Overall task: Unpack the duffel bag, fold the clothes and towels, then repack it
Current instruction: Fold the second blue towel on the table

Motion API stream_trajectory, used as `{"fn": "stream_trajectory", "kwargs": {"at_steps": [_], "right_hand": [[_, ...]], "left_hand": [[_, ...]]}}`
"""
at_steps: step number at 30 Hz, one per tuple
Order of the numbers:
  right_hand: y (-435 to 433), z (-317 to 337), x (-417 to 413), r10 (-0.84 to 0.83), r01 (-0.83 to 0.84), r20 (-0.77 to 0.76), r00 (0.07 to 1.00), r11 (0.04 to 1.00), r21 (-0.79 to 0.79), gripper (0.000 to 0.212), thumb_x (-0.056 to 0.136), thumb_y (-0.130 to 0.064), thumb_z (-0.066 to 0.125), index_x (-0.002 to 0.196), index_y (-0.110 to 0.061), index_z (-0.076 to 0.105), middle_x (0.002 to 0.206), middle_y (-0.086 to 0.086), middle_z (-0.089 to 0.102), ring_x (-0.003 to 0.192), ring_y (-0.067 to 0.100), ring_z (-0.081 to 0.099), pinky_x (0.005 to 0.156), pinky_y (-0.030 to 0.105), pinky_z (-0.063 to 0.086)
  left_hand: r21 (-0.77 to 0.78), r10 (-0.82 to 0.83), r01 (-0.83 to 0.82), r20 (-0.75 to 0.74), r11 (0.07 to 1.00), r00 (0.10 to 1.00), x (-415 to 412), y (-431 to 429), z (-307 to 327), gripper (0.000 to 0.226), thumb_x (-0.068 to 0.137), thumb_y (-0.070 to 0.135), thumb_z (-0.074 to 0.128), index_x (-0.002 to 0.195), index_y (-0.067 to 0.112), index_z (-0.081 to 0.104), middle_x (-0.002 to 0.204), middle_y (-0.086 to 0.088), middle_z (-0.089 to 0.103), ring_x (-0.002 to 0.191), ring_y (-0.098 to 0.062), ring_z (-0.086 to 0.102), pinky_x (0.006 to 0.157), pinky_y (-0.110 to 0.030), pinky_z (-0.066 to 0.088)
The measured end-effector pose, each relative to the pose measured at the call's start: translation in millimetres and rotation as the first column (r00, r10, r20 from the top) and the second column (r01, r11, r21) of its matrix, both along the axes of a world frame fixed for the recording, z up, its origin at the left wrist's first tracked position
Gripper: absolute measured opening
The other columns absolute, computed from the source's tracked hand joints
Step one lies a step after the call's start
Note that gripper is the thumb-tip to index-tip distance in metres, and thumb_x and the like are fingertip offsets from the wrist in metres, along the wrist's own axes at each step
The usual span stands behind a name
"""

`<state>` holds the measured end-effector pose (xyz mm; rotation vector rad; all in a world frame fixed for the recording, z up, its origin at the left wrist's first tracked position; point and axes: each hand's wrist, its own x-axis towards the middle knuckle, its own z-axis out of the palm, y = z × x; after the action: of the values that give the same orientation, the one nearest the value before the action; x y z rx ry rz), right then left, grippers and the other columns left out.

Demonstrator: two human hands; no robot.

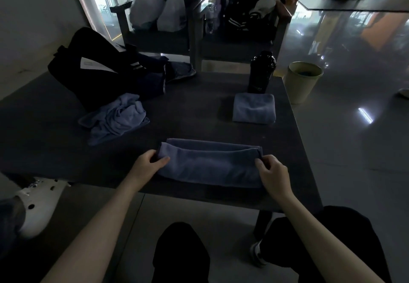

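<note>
Fingers of the left hand [148, 163] and right hand [274, 172] pinched the ends of a half-folded blue-grey terry towel [210, 164] at the front of the dark worktop [199, 117]. One square folded blue towel [254, 108] lay done; a crumpled blue towel [117, 118] and dark clothes [155, 78] by the black duffel bag [88, 70] awaited folding.

No text can be read. A white paper tag [94, 64] on the black duffel bag [73, 70], at the far left of the table, carries a few faint printed lines, too small and dim to make out
</note>
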<state>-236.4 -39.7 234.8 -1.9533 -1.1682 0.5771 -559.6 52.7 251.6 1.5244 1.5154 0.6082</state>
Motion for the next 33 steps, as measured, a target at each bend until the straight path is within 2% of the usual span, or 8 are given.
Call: {"fn": "stream_trajectory", "kwargs": {"at_steps": [9, 18, 21, 23, 25, 27, 29, 33], "right_hand": [[7.6, 12.3, -7.6, -0.083, 0.082, 0.014, 0.996, 0.994, 0.068, 0.009, 0.095, -0.019, 0.053, 0.094, -0.01, 0.051, 0.072, -0.006, 0.054, 0.062, 0.01, 0.05, 0.054, 0.029, 0.035], [22.0, 10.3, -3.6, -0.097, 0.102, 0.073, 0.993, 0.993, -0.064, 0.011, 0.095, -0.018, 0.051, 0.097, -0.007, 0.054, 0.08, 0.003, 0.057, 0.071, 0.021, 0.054, 0.06, 0.029, 0.035], [24.1, 13.1, -2.8, -0.096, 0.105, 0.09, 0.991, 0.989, -0.103, 0.014, 0.095, -0.019, 0.051, 0.1, -0.006, 0.055, 0.082, 0.006, 0.06, 0.078, 0.027, 0.06, 0.057, 0.029, 0.035], [24.5, 19.1, -7.2, -0.124, 0.148, 0.17, 0.978, 0.98, -0.137, 0.02, 0.095, -0.02, 0.051, 0.107, -0.005, 0.052, 0.095, 0.012, 0.063, 0.084, 0.029, 0.061, 0.063, 0.031, 0.038], [22.4, 19.7, -14.9, -0.122, 0.197, 0.418, 0.9, 0.97, -0.142, 0.036, 0.092, -0.025, 0.055, 0.122, -0.006, 0.046, 0.117, 0.016, 0.056, 0.102, 0.032, 0.058, 0.08, 0.039, 0.043], [19.4, 16.2, -29.5, -0.058, 0.14, 0.595, 0.801, 0.986, -0.093, 0.052, 0.09, -0.032, 0.057, 0.135, -0.011, 0.039, 0.136, 0.015, 0.043, 0.123, 0.031, 0.045, 0.102, 0.048, 0.033], [18.5, 10.8, -45.3, 0.089, -0.027, 0.608, 0.789, 0.993, -0.111, 0.054, 0.093, -0.038, 0.05, 0.141, -0.017, 0.036, 0.15, 0.012, 0.03, 0.139, 0.029, 0.028, 0.112, 0.055, 0.015], [21.2, -5.2, -49.8, 0.327, -0.159, 0.501, 0.801, 0.924, -0.348, 0.057, 0.099, -0.05, 0.025, 0.15, -0.025, 0.019, 0.159, 0.001, 0.012, 0.147, 0.021, 0.003, 0.115, 0.055, -0.006]], "left_hand": [[0.328, 0.155, -0.097, -0.155, 0.94, 0.976, 25.7, 15.9, 8.8, 0.012, 0.096, 0.024, 0.053, 0.094, 0.012, 0.054, 0.085, -0.002, 0.059, 0.078, -0.019, 0.056, 0.066, -0.035, 0.043], [0.247, 0.212, -0.097, -0.499, 0.964, 0.84, 47.8, 34.8, 3.1, 0.023, 0.098, 0.033, 0.044, 0.09, 0.013, 0.05, 0.089, -0.012, 0.06, 0.078, -0.028, 0.057, 0.061, -0.034, 0.04], [0.22, 0.217, -0.11, -0.555, 0.969, 0.803, 52.1, 34.9, 6.4, 0.024, 0.099, 0.032, 0.043, 0.102, 0.011, 0.053, 0.101, -0.015, 0.061, 0.088, -0.031, 0.06, 0.067, -0.036, 0.044], [0.288, 0.265, -0.107, -0.592, 0.952, 0.761, 55.3, 28.7, 8.6, 0.03, 0.099, 0.032, 0.042, 0.118, 0.01, 0.051, 0.114, -0.015, 0.058, 0.098, -0.03, 0.059, 0.074, -0.039, 0.047], [0.46, 0.288, 0.019, -0.589, 0.888, 0.755, 61.2, 19.4, 4.8, 0.039, 0.099, 0.033, 0.042, 0.131, 0.012, 0.047, 0.129, -0.012, 0.051, 0.114, -0.027, 0.053, 0.09, -0.041, 0.045], [0.49, 0.117, 0.255, -0.608, 0.834, 0.785, 72.1, 9.7, -0.4, 0.045, 0.099, 0.036, 0.04, 0.141, 0.018, 0.041, 0.145, -0.005, 0.041, 0.134, -0.022, 0.038, 0.109, -0.041, 0.03], [0.327, -0.12, 0.438, -0.672, 0.837, 0.731, 83.3, 5.5, -7.0, 0.049, 0.101, 0.04, 0.032, 0.147, 0.024, 0.032, 0.156, 0.003, 0.026, 0.145, -0.018, 0.017, 0.117, -0.041, 0.011], [0.067, -0.291, 0.47, -0.705, 0.88, 0.646, 87.0, 11.8, -17.9, 0.052, 0.101, 0.047, 0.021, 0.151, 0.03, 0.018, 0.16, 0.009, 0.008, 0.147, -0.017, 0.001, 0.116, -0.045, -0.002]]}}
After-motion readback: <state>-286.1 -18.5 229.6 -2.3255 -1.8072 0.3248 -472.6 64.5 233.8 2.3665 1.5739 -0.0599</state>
